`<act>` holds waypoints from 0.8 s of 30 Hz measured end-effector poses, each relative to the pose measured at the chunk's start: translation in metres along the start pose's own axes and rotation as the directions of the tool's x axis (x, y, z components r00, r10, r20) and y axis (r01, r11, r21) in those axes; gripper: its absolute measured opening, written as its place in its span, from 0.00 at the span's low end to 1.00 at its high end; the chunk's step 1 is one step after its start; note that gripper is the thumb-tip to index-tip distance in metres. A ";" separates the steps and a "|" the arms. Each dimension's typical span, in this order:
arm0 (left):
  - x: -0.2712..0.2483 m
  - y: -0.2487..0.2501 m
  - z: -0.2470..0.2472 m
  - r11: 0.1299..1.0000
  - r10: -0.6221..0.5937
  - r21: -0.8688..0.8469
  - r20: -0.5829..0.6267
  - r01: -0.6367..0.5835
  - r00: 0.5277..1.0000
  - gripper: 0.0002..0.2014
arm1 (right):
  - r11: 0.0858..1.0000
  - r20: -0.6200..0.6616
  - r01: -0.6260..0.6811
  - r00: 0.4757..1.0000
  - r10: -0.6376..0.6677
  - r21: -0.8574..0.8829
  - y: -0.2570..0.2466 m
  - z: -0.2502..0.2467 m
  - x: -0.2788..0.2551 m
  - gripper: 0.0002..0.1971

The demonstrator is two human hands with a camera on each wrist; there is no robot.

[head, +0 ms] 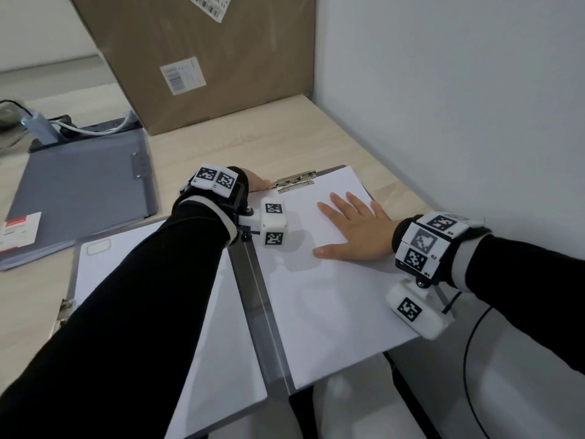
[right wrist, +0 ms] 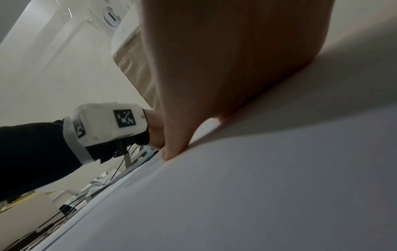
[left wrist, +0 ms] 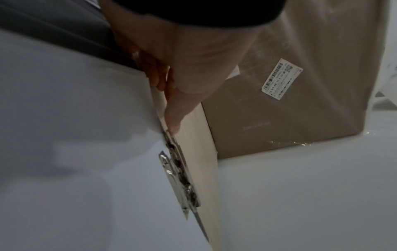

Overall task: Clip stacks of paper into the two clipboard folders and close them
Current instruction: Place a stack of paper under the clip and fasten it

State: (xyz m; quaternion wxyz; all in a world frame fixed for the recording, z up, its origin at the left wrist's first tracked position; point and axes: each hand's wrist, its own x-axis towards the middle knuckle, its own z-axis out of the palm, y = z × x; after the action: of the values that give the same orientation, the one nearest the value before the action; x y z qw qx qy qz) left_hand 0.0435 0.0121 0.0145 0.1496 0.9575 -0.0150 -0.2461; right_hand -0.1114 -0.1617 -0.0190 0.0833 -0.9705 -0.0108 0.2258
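Observation:
An open grey clipboard folder lies in front of me with a white paper stack on its right half. The stack's top edge sits at the metal clip. My left hand rests against the folder's top edge just left of the clip. In the left wrist view its thumb lies straight along that edge, its tip touching the clip. My right hand lies flat on the paper with fingers spread, palm pressing the sheet. A second grey folder lies closed at the left.
A large cardboard box stands at the back of the wooden desk. A white wall borders the desk on the right. A power strip with cables sits behind the closed folder, and a red-and-white card lies on it.

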 end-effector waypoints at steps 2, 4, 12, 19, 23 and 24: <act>-0.005 -0.008 0.002 0.985 -0.029 -0.171 -0.072 0.017 0.997 0.31 | 1.000 -0.014 -0.002 1.000 0.002 0.000 0.000 0.000 0.000 0.49; -0.015 -0.015 0.001 0.946 -0.021 -0.322 -0.116 -0.018 0.993 0.28 | 1.000 -0.018 -0.001 1.000 0.002 0.009 0.000 -0.001 -0.001 0.49; -0.100 -0.084 0.009 0.903 -0.014 -0.409 -0.338 -0.133 0.941 0.03 | 0.997 -0.147 -0.058 0.987 0.066 0.057 0.002 -0.009 -0.023 0.41; -0.168 -0.111 0.066 0.957 0.131 -0.223 -0.244 -0.187 0.961 0.22 | 0.945 -0.255 -0.079 0.953 0.165 0.319 0.005 0.017 -0.070 0.36; -0.183 -0.105 0.089 0.979 0.205 0.010 -0.107 -0.205 0.973 0.31 | 0.873 -0.296 -0.153 0.902 0.315 0.463 0.013 0.029 -0.092 0.36; -0.184 -0.104 0.092 0.979 0.204 0.038 -0.084 -0.202 0.975 0.32 | 0.856 -0.304 -0.184 0.882 0.361 0.483 0.016 0.031 -0.097 0.36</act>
State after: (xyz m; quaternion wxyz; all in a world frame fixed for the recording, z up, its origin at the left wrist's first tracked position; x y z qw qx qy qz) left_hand -0.1670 0.1050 -0.0071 0.1606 0.9629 -0.1097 -0.1870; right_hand -0.2127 -0.1784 -0.0064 0.2673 -0.9425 0.1972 0.0374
